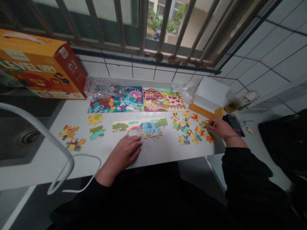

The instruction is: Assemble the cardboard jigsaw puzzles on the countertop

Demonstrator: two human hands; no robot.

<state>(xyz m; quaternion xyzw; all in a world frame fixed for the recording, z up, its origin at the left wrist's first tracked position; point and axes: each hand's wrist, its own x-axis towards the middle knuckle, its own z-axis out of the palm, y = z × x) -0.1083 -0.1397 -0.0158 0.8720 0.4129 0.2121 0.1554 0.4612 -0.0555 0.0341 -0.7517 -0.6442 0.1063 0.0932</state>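
My left hand (pixel 124 151) lies flat on the white counter, fingers stretched out, just below a partly joined puzzle (pixel 151 127) with a blue elephant and a strip of green bushes. At the right, my right hand (pixel 218 127) pinches a puzzle piece (pixel 205 124) at the edge of a group of loose pieces (pixel 186 130). My fingers cover part of that piece. Left of the joined strip lie a yellow piece (pixel 95 118), a green and blue piece (pixel 97 132) and a few orange-yellow pieces (pixel 76 144).
Two picture boards, a dark blue one (pixel 129 99) and a farm scene (pixel 164 99), lie at the back beside clear plastic wrap (pixel 100 88). An open box (pixel 209 99) stands right, an orange carton (pixel 40 67) left. A white curved tube (pixel 45 127) crosses in front of the sink (pixel 14 159).
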